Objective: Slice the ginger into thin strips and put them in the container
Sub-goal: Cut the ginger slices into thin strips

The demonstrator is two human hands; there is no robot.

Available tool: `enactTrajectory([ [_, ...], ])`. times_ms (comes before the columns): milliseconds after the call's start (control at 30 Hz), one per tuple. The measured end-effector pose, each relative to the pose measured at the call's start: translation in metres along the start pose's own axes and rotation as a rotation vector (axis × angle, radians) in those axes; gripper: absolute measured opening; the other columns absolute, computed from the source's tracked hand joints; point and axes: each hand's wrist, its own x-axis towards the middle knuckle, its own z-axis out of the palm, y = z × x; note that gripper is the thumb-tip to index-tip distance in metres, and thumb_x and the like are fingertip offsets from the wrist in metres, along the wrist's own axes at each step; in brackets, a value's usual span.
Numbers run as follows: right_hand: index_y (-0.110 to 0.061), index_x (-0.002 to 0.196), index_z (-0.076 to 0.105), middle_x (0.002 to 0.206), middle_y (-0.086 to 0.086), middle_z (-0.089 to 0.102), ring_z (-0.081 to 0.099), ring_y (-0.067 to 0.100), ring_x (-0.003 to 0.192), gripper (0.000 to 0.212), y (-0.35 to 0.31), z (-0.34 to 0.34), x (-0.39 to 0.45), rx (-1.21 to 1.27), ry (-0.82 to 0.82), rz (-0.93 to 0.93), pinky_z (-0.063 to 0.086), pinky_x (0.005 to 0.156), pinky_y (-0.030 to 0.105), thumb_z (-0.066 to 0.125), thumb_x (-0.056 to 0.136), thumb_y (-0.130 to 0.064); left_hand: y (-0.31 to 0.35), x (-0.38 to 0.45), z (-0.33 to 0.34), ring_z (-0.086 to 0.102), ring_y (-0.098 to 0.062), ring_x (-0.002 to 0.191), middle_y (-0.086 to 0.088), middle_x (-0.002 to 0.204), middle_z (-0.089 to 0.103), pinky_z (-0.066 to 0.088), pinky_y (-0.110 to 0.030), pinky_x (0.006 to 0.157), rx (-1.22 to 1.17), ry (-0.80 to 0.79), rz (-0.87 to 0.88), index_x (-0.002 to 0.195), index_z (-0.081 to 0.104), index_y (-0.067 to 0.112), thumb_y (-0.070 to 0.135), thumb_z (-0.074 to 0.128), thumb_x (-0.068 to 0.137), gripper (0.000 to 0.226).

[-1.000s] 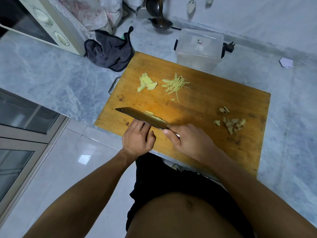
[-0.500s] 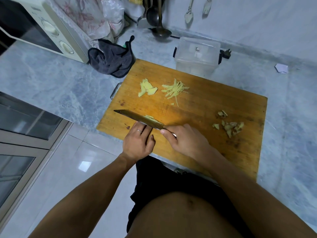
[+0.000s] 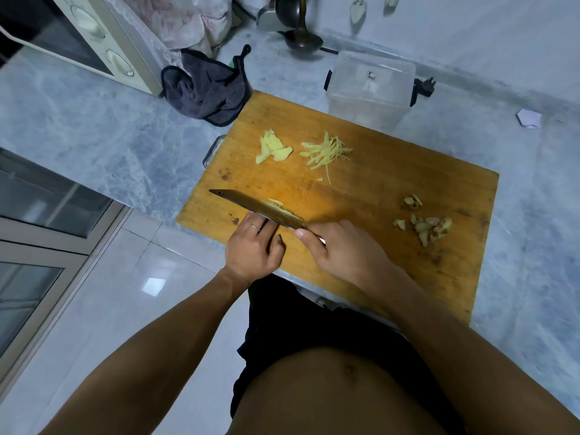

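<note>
A wooden cutting board [image 3: 376, 196] lies on the marble counter. My right hand [image 3: 342, 251] grips the handle of a cleaver [image 3: 254, 207] whose blade stands edge-down near the board's front left. A few pale ginger pieces [image 3: 276, 203] show just beyond the blade. My left hand [image 3: 254, 249] sits right behind the blade with its fingertips hidden by it. Flat ginger slices [image 3: 272, 147] and a small heap of thin ginger strips [image 3: 326, 150] lie at the board's far side. The clear plastic container [image 3: 370, 89] stands behind the board.
Brownish ginger peel scraps [image 3: 423, 224] lie on the board's right part. A dark cloth [image 3: 205, 86] and a microwave [image 3: 91, 36] sit at the far left, and a ladle [image 3: 303, 42] rests behind. The counter edge runs just under my hands.
The cleaver and both hands stay at the same spot on the board, with only slight shifts of blade and view. The piles have not moved.
</note>
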Motion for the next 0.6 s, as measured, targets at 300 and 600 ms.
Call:
enactTrajectory([
  [300, -0.019, 0.122, 0.061, 0.106, 0.011, 0.068, 0.058, 0.038, 0.101, 0.046, -0.005, 0.004, 0.009, -0.067, -0.043, 0.014, 0.045, 0.072, 0.04, 0.032, 0.104, -0.051, -0.003, -0.002, 0.003, 0.059, -0.034, 0.094, -0.014, 0.103, 0.066, 0.048, -0.035, 0.074, 0.018, 0.005, -0.022, 0.104, 0.072, 0.005, 0.018, 0.055, 0.084, 0.029],
  [600, -0.017, 0.104, 0.066, 0.09, 0.008, 0.068, 0.06, 0.035, 0.085, 0.046, -0.006, -0.005, 0.0, 0.009, -0.03, 0.023, 0.049, 0.068, 0.041, 0.033, 0.104, -0.05, -0.002, -0.003, 0.004, 0.058, -0.033, 0.099, -0.013, 0.108, 0.065, 0.048, -0.035, 0.071, 0.008, 0.011, -0.029, 0.107, 0.072, 0.006, 0.017, 0.052, 0.085, 0.032],
])
